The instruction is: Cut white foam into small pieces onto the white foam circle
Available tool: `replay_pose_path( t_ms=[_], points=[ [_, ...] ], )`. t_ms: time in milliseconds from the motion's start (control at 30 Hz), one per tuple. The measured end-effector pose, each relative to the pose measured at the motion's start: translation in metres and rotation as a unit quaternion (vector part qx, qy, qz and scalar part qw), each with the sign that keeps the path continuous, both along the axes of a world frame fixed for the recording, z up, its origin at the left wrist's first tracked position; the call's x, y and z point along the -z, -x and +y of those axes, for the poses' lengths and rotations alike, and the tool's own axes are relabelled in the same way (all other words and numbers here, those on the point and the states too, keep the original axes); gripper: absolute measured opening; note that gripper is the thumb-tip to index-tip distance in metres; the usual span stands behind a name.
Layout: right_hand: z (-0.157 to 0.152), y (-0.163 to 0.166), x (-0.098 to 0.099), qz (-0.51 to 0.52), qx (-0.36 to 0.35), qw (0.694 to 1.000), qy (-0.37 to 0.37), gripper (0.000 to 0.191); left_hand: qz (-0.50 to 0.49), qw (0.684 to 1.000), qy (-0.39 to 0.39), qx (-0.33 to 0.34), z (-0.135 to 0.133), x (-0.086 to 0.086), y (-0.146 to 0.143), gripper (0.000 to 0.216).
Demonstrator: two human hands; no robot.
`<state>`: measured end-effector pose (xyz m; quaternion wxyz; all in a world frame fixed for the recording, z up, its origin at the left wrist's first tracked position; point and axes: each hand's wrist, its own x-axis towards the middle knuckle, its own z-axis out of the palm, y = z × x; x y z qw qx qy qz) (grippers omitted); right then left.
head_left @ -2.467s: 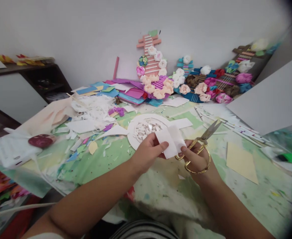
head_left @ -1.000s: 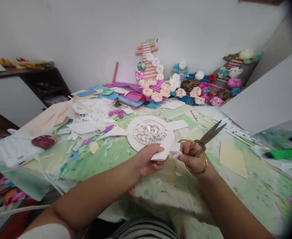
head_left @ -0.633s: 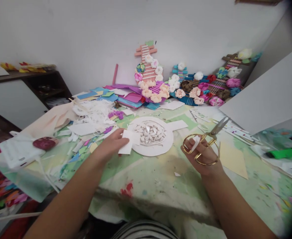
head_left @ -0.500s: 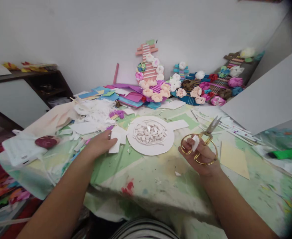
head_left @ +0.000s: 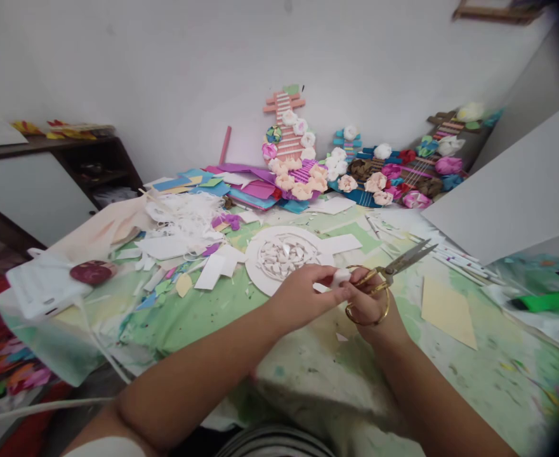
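My right hand (head_left: 367,304) grips gold-handled scissors (head_left: 388,274), blades pointing up and to the right, slightly apart. My left hand (head_left: 302,295) has come in beside it and pinches a small white paper strip (head_left: 340,277) that sits between both hands. Just behind the hands lies a white paper disc (head_left: 286,255) heaped with small white cuttings. A larger white paper piece (head_left: 211,271) lies flat on the table left of the disc, apart from either hand.
The green paint-stained table (head_left: 198,311) carries paper scraps, a yellow sheet (head_left: 447,310), a green marker (head_left: 540,301) and white sticks. Paper-flower guitar crafts (head_left: 292,152) lean on the back wall. A grey board (head_left: 512,190) stands right. A white bag (head_left: 41,285) lies left.
My left hand laid the larger white piece down left of the disc, then came back to my right hand and pinched the small strip held there. The scissors stayed in my right hand.
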<state>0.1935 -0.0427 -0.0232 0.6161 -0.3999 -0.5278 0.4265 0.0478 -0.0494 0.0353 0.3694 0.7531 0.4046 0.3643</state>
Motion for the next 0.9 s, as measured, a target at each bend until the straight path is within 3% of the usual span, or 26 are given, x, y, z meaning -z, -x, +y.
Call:
replay_pose_path(
  t_ms=[100, 200, 367, 500, 667, 900],
  points=[
    [-0.001, 0.0, -0.001, -0.038, 0.006, 0.999, -0.006, 0.017, -0.049, 0.998, 0.006, -0.044, 0.006, 0.013, -0.007, 0.023],
    [-0.006, -0.001, -0.01, -0.108, 0.013, 0.994, 0.024, 0.016, -0.044, 0.998, 0.003, -0.047, 0.013, 0.022, -0.002, 0.021],
    [-0.011, -0.005, -0.024, -0.185, 0.067, 0.976, 0.091, 0.027, 0.092, 0.991, -0.09, -0.028, 0.014, 0.023, 0.007, 0.02],
    [-0.011, -0.009, -0.022, -0.164, 0.021, 0.977, 0.137, 0.027, 0.151, 0.969, -0.195, 0.0, 0.01, 0.024, 0.007, 0.022],
    [-0.009, -0.015, -0.017, -0.058, -0.116, 0.979, 0.158, 0.016, 0.164, 0.947, -0.273, 0.046, 0.009, 0.029, 0.009, 0.025],
    [-0.009, -0.006, -0.017, 0.084, -0.168, 0.965, 0.182, 0.012, 0.177, 0.938, -0.288, 0.08, 0.008, 0.028, 0.01, 0.032]
  ],
)
